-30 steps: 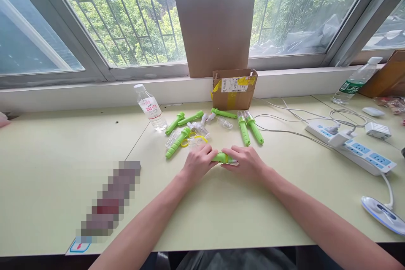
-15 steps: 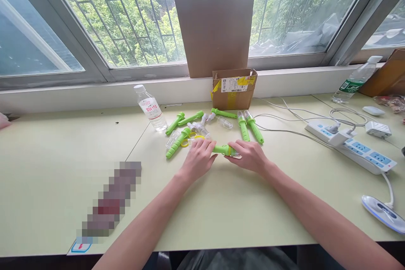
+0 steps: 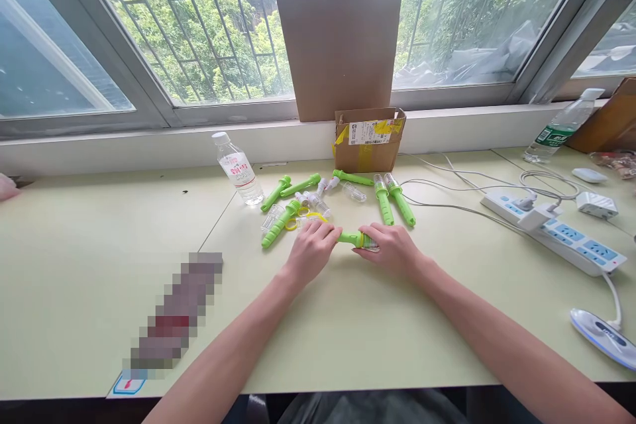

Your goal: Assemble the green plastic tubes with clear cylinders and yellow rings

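Behind a pale green table [image 3: 422, 344] we see windows with bars and green trees, and one brown cardboard box [image 3: 368, 154] stands at the back near the wall. Close to the middle of the table, our two hands hold one green tube [image 3: 350, 238], which lies sideways between them. Our left hand [image 3: 312, 248] is closed around its left end, the fingers bent over it. Our right hand [image 3: 392, 246] grasps the other end, where we see a yellow ring and a clear ridged cap [image 3: 371, 245], partly hidden by the fingers. Both grips are closed on the piece, and only a short green part shows between them. Just beyond our hands are loose green tubes [image 3: 280, 225], clear caps [image 3: 354, 193] and yellow rings [image 3: 291, 224]. Two capped tubes [image 3: 384, 202] lie side by side beyond our right hand. A water bottle [image 3: 239, 172] is at the left of these parts, and a white power strip [image 3: 551, 233] lies at the right.
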`<action>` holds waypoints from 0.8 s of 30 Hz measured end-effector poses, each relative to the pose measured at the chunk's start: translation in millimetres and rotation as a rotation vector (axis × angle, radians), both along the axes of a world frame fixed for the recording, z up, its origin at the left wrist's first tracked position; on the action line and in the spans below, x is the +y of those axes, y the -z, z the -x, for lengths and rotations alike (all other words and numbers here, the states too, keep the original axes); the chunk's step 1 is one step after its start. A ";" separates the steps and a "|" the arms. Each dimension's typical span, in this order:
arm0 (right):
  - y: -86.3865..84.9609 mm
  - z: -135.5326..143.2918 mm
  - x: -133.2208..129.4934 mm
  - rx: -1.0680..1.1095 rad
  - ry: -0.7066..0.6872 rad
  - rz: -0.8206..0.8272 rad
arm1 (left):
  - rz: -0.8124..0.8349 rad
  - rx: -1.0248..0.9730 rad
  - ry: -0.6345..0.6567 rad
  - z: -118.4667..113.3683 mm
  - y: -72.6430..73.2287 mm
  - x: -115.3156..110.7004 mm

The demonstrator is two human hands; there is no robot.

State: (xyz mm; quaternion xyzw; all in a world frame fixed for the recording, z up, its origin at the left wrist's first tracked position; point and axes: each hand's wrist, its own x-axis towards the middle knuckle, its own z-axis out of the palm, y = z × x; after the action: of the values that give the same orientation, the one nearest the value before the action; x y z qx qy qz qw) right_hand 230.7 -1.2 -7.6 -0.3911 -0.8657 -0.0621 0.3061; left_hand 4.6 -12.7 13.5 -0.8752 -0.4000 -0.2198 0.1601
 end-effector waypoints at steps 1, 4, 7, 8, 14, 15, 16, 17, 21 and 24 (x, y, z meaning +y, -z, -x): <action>0.2 0.0 0.0 0.002 0.002 0.010 | -0.010 -0.005 -0.003 0.0 0.4 -0.2; 0.0 0.0 0.6 0.008 0.011 0.020 | -0.038 -0.016 -0.008 -0.8 1.5 -0.5; -1.9 0.1 0.7 0.005 0.019 0.003 | -0.042 -0.014 -0.018 -2.6 0.9 -0.8; -2.8 0.1 0.7 0.002 0.020 -0.005 | -0.038 -0.012 -0.019 -3.2 0.1 -1.0; -4.9 -1.0 0.6 -0.051 0.019 -0.036 | -0.005 0.024 0.038 -6.0 -5.9 -4.1; -4.7 -1.2 0.7 -0.057 0.019 -0.036 | -0.007 0.035 0.044 -6.1 -6.2 -4.5; -4.5 -1.4 0.8 -0.062 0.019 -0.035 | -0.012 0.043 0.046 -6.1 -6.1 -4.6; -4.4 -1.6 0.7 -0.067 0.020 -0.034 | -0.019 0.050 0.047 -6.0 -5.6 -4.5; -4.3 -1.3 -0.9 -0.067 0.024 -0.020 | -0.052 0.063 0.052 -4.2 -2.4 -2.8; -3.5 -0.3 -2.4 -0.058 0.024 0.019 | -0.087 0.059 0.057 -2.9 -0.3 -1.7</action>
State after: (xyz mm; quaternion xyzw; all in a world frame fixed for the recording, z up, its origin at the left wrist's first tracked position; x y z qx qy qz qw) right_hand 231.0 -3.6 -4.1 -0.4026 -0.8700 -0.0687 0.2764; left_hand 7.5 -14.4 13.8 -0.8846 -0.3599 -0.2159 0.2034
